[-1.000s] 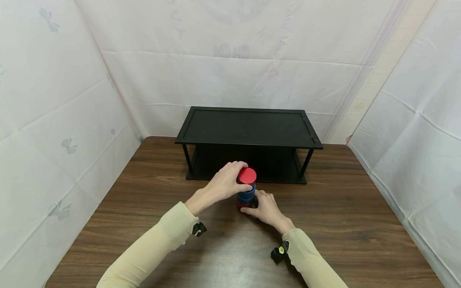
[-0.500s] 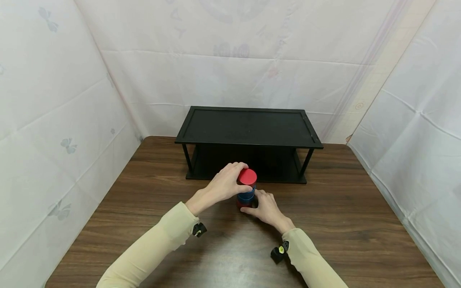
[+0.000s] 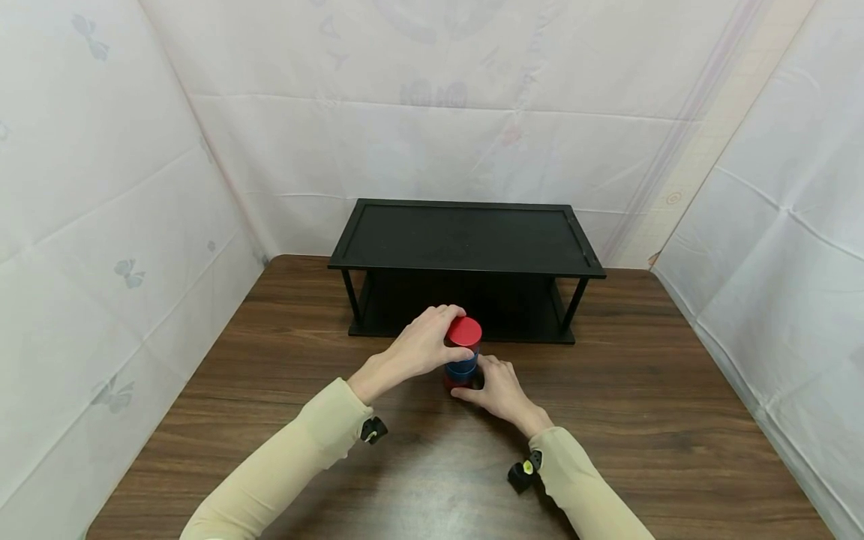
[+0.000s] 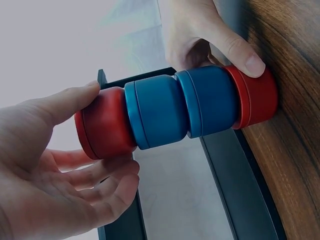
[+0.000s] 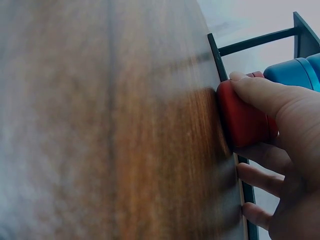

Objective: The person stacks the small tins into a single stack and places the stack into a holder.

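A column of small round tins with lids stands upright on the table. My left hand [image 3: 417, 343] grips the top red tin [image 4: 107, 122], thumb on one side and fingers on the other. Below it come an upper blue tin [image 4: 159, 111] and a lower blue tin [image 4: 214, 97], each resting on the one beneath. At the base is another red tin [image 5: 245, 116], held low down by my right hand [image 3: 502, 394], its thumb across the near side. Part of the column hides behind my left thumb in the head view.
Just behind the column stands a black two-tier rack [image 3: 466, 238] on the wooden table [image 3: 641, 420]. White patterned cloth [image 3: 432, 142] hangs behind and along both sides. A small black device [image 3: 521, 476] is strapped at the right wrist, another [image 3: 373, 430] at the left.
Over the last second my left hand and the top red tin have come down very slightly. My right hand stays in place around the bottom tin.
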The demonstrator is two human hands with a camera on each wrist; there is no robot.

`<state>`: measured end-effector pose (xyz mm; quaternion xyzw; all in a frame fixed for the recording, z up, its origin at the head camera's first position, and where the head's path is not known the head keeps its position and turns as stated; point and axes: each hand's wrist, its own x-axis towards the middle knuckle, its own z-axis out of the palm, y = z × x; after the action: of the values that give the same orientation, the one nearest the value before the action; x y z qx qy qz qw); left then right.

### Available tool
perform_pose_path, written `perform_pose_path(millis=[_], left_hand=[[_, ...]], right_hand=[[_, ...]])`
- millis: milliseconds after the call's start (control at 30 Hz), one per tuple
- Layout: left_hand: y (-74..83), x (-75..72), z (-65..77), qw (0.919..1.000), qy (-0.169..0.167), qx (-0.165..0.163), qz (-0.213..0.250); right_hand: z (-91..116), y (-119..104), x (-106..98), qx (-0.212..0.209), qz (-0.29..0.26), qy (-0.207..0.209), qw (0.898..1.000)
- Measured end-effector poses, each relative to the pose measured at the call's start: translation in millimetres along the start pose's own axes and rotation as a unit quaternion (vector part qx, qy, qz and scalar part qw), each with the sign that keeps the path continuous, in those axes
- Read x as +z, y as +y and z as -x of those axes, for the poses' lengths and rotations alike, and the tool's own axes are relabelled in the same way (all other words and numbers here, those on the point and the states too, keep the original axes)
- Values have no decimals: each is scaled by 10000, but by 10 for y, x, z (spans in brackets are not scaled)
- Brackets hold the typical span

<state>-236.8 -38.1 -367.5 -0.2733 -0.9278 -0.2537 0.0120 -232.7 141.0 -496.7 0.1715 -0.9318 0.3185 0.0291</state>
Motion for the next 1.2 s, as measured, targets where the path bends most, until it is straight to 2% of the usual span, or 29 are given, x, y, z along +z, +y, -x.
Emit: perform_pose_path(millis=[333, 600, 767, 867, 1067, 1200], left_hand=[[-35, 6, 6, 9997, -162, -99, 161], [-167, 4, 5, 9965, -400, 84, 727], [-340, 29, -19, 9885, -784, 257, 1266], [-436, 83, -21, 9830, -1020, 232, 1509], [-522, 270, 20, 9720, -1313, -33, 1948], [-556, 393, 37, 9674, -1346, -271, 2127]], right_hand=[[-4, -4, -14, -99, 60, -3, 9999], [-5, -5, -25, -184, 29, -38, 9998], [-14, 3, -30, -236, 28, -87, 9997], [-20, 7, -34, -201, -87, -177, 9996], [-42, -4, -101, -245, -609, -457, 9968], [-63, -16, -152, -279, -904, -529, 9941]])
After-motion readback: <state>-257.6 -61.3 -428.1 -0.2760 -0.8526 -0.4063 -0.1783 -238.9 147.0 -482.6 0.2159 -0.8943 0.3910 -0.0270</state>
